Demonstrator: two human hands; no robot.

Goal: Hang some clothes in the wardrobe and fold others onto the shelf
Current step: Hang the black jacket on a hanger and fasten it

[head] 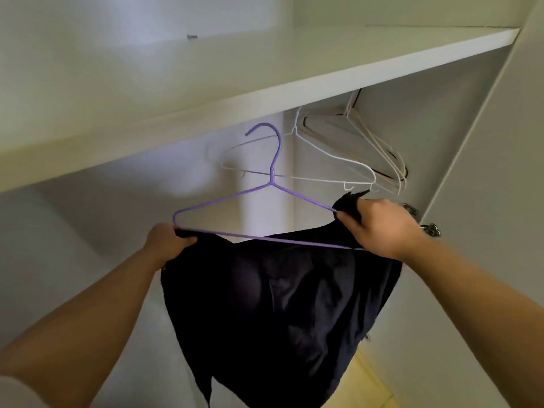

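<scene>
Item: purple hanger (273, 172), thin coated wire. It stood upright between my hands, with its hook rising above them toward the underside of the shelf (235, 78) and not yet on anything.

Item: dark garment (279, 304). It hung below both hands, draped from the hanger's bottom bar and bunched at the end by my right hand.

Left hand (169, 241): fingers and thumb pinched the near end of the bottom bar together with the cloth's edge.

Right hand (374, 228): fingers curled round a wad of the cloth at the hanger's far shoulder, with the thumb against the wire.

Handling, as I judged it: the cloth looked light, limp and likely to slide along smooth wire, so it wanted hold at the shoulders where wire backed it. The hanger looked springy and easily bent, so it was best taken at the neck or corners.

Item: spare hangers (295, 129), white and cream, hanging above and beyond my right hand.

Hidden or unclear: the rail itself sat behind the shelf's front edge. The garment's type, neckline and lower hem could not be made out, as the hem ran off the frame. Small metal fittings (431, 229) just beyond my right wrist were probably door hinges.
</scene>
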